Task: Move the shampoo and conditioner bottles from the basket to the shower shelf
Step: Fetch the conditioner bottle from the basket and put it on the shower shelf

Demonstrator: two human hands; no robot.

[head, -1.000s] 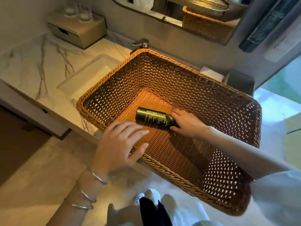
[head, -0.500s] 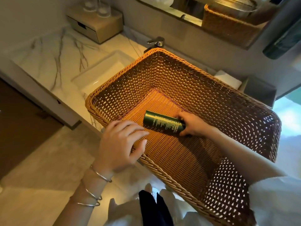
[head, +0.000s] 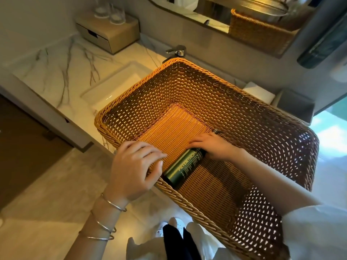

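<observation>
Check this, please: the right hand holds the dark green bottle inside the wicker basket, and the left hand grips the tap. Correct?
Not quite. In the head view the left hand grips the near rim of the wicker basket, not the tap. The right hand does hold the dark green bottle inside the basket.

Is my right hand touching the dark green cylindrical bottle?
Touching. The head view shows the right hand curled over one end of the dark green cylindrical bottle.

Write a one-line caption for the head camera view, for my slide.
The right hand grips a dark green bottle lying in a wicker basket; the left hand holds its near rim.
</observation>
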